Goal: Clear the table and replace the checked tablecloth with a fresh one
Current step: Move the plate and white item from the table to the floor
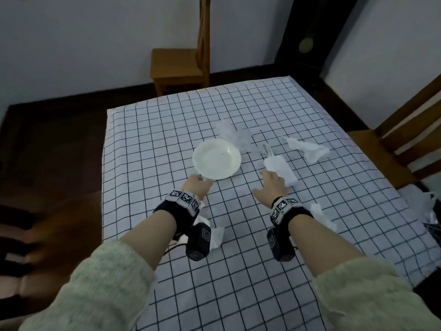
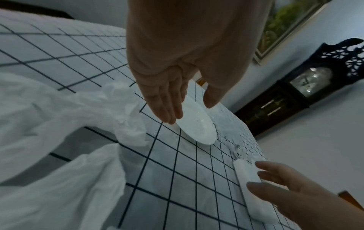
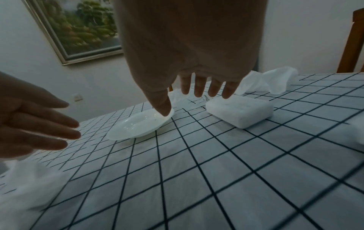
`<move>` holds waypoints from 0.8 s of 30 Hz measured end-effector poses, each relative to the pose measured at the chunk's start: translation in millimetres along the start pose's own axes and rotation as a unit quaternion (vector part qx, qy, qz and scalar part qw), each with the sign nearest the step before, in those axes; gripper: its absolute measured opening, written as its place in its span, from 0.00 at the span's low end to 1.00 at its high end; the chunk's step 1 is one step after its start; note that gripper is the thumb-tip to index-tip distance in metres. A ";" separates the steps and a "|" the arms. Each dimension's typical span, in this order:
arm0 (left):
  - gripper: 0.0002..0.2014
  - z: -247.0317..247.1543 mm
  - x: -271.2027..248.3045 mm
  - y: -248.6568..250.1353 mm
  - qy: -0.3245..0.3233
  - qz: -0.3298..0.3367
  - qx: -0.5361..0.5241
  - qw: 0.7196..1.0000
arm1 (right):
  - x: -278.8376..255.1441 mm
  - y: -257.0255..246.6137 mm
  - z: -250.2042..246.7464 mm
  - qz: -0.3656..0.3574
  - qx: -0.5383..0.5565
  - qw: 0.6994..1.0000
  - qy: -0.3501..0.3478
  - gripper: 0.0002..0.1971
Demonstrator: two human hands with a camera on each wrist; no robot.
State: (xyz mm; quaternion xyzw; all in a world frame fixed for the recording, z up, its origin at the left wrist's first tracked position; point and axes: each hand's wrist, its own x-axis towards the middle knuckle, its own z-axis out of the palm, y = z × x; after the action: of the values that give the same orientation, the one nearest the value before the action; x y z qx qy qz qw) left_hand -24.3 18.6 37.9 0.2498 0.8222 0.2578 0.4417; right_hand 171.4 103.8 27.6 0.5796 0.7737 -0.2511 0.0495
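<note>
Nearest the head camera, two pale fleece sleeves (image 1: 100, 290) are seen, each forearm carrying a black wrist band with coded markers and a camera block beneath. The left hand (image 1: 196, 187) is extended with fingers straight and slightly spread, its fingertips (image 2: 169, 118) at the near rim of the white plate (image 1: 216, 158); nothing is gripped, and whether the rim is actually touched cannot be settled. The right hand (image 1: 272, 185) is likewise spread and relaxed, poised just over the near end of the white tissue pack (image 1: 280, 169), with nothing held. Both reaches are judged to be the opening of the clearing step, one item taken per hand. The checked tablecloth (image 1: 238, 271) is found still spread over the whole table top, so replacement is not yet begun. The count, as far as it can be made: one plate; one tissue pack, with what appears to be clear plastic cutlery (image 1: 266, 150) at its far end, number unclear; one crumpled clear plastic wrap (image 1: 232, 133) behind the plate; one loose tissue (image 1: 307, 149) to the far right; two crumpled tissues near the wrists, one by the left (image 1: 216, 237) and one by the right (image 1: 321, 215). Two wooden chairs are noted, one at the far side (image 1: 177, 68) and one at the right (image 1: 391, 139), and a dark clock case (image 2: 307, 87) against the wall.
</note>
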 end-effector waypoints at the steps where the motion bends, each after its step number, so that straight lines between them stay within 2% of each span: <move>1: 0.09 1.6 8.0 3.9 0.000 -0.030 -0.046 0.998 | 8.9 1.0 -0.9 0.005 -0.003 1.000 0.001 0.33; 4: 0.14 3.4 33.6 4.4 0.005 -0.117 -0.143 0.983 | 33.0 4.4 0.2 0.025 0.001 1.000 0.014 0.37; 6: 0.10 4.9 46.0 3.0 -0.003 -0.125 -0.197 0.972 | 46.4 8.0 3.6 0.046 -0.003 0.999 0.026 0.39; 9: 0.14 9.6 56.1 3.2 0.006 -0.147 -0.240 0.959 | 62.2 17.1 10.0 0.086 -0.001 0.996 0.022 0.43; 14: 0.15 23.5 73.4 0.1 -0.005 -0.135 -0.291 0.947 | 76.4 35.8 23.2 0.156 0.020 0.985 0.074 0.45; 20: 0.15 33.9 75.0 7.4 0.042 -0.133 -0.348 0.927 | 84.0 54.0 21.5 0.191 0.031 0.979 0.063 0.50; 24: 0.17 31.1 64.9 10.5 0.049 -0.157 -0.350 0.922 | 83.8 53.0 12.5 0.230 0.027 0.972 0.046 0.48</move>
State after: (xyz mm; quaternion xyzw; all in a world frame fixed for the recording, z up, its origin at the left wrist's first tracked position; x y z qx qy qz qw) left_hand -27.3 74.1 -8.9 -0.0664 0.7287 0.4683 0.4953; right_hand 190.5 182.1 -31.6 0.7538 0.6143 -0.2267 0.0551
